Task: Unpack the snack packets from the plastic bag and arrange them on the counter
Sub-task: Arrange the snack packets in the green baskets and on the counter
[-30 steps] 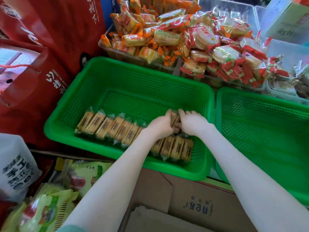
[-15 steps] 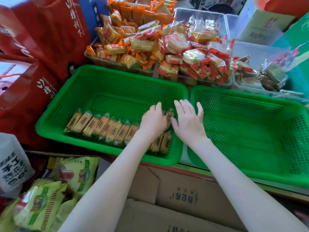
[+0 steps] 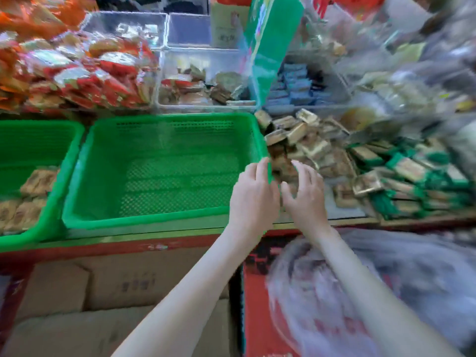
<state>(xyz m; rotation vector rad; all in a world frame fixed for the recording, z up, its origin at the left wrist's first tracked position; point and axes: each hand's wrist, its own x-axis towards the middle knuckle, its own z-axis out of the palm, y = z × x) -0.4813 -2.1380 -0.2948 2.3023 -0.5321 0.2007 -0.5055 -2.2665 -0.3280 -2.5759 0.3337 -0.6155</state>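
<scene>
Small brown film-wrapped snack packets: loose heap on worktop, centre right, beside green plastic mesh basket. Probably light, slippery, crushable; best taken by the flat sides. Left hand and right hand: fingers curved at the heap's near edge. Blur hides whether they grip.

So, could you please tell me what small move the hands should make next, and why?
Probably gather the brown snack packets between left hand and right hand and lift them into the green basket beside them, which shows only bare mesh. Both hands flank the pile's edge; blur hides any grip.
</scene>
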